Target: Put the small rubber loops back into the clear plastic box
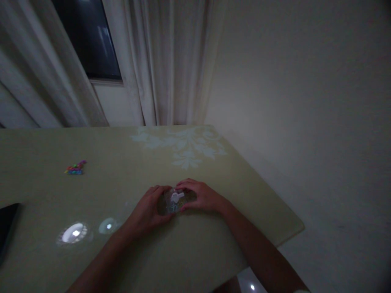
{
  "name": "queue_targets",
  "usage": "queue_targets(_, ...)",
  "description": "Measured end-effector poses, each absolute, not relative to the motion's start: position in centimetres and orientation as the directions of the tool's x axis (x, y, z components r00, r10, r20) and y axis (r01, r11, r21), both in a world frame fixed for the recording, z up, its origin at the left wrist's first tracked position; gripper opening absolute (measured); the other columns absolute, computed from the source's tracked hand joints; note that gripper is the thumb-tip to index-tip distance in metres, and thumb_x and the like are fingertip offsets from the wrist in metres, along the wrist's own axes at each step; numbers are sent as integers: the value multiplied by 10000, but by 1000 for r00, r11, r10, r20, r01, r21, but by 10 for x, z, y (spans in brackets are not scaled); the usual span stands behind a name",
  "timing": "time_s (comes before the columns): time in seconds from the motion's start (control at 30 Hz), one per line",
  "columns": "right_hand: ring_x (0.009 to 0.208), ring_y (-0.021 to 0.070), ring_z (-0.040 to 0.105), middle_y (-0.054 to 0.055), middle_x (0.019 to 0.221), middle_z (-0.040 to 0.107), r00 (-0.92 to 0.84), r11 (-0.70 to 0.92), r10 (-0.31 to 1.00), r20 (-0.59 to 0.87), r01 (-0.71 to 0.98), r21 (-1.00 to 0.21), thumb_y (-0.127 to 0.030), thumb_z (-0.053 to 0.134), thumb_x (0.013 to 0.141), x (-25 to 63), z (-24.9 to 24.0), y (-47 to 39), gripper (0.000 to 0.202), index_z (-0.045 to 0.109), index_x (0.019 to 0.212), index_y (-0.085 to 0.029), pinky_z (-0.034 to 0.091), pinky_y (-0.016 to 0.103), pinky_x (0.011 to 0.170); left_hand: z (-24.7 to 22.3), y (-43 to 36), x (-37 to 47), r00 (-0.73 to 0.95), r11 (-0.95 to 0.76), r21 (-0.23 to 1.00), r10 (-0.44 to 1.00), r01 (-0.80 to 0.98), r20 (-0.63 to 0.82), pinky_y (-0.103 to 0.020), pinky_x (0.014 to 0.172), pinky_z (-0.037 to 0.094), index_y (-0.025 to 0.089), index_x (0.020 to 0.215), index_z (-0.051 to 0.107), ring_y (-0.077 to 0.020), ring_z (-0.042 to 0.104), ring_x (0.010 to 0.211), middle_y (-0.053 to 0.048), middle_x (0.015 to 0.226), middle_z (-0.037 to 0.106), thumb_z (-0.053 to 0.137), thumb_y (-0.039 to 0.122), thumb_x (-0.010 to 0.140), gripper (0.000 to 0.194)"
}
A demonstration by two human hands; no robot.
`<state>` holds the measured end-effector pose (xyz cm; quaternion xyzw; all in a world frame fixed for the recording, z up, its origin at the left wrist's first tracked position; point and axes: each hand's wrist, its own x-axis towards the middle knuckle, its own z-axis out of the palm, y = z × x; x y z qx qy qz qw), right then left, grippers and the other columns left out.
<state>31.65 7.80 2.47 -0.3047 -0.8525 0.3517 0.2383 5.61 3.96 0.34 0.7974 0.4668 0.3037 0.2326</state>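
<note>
Left hand (154, 208) and right hand (201, 196) curl toward each other.

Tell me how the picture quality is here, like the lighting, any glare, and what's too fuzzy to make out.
Head view: dim overall, the wall darkening toward the right edge; bright lamp-like reflections glare on the glossy tabletop; the small colorful pile looks soft; the clear packet's contents are too indistinct to identify.

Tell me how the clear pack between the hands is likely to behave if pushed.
The clear pack is small beside the left hand and right hand, so probably light. Its see-through, glinting surface suggests plastic, perhaps slippery. Its angular outline suggests sliding rather than rolling; the picture is too dim to judge stiffness.
</note>
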Motion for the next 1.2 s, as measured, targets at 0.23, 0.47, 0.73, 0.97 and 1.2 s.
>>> queue_targets(0.23,1321,248,625,96,1408,671,-695,573,686,214,334,-748,-388,946,774,316,26,78,677,685,1387,-265,458,396,1150,4,39,56,381,-455,646,886,613,263,-454,971,566,202,1306,631,-332,692,1117,-125,1227,728,832,307,714,634)
queue_targets(0.47,1327,259,620,94,1392,682,-695,611,667,270,303,-731,-395,961,750,317,27,79,696,690,1380,-281,456,420,1151,2,37,56,368,-436,664,895,607,252,-457,979,569,234,1358,597,-340,691,1153,-120,1270,722,836,324,725,683)
queue_targets(0.73,1273,282,646,106,1329,707,-526,611,762,379,387,-690,-515,919,767,329,26,90,642,703,1311,-251,470,458,1135,-7,40,55,274,-407,692,913,596,301,-505,996,583,210,1453,536,-350,682,1205,-155,1325,690,794,349,796,719)
queue_targets(0.97,1274,377,588,180,1299,681,85,103,948,306,831,-547,-403,800,860,379,5,120,477,675,1260,-177,423,554,1138,-10,51,48,116,-339,782,937,523,329,-418,788,642,228,1465,478,-283,728,1015,-161,1344,622,753,354,825,708)
queue_targets(1.2,1364,351,537,142,1401,626,-78,228,954,291,817,-529,-333,740,912,350,9,112,439,658,1334,-245,407,530,1175,-4,59,39,107,-415,731,897,541,429,-406,843,612,271,1486,464,-249,697,1030,-114,1328,653,672,266,874,646)
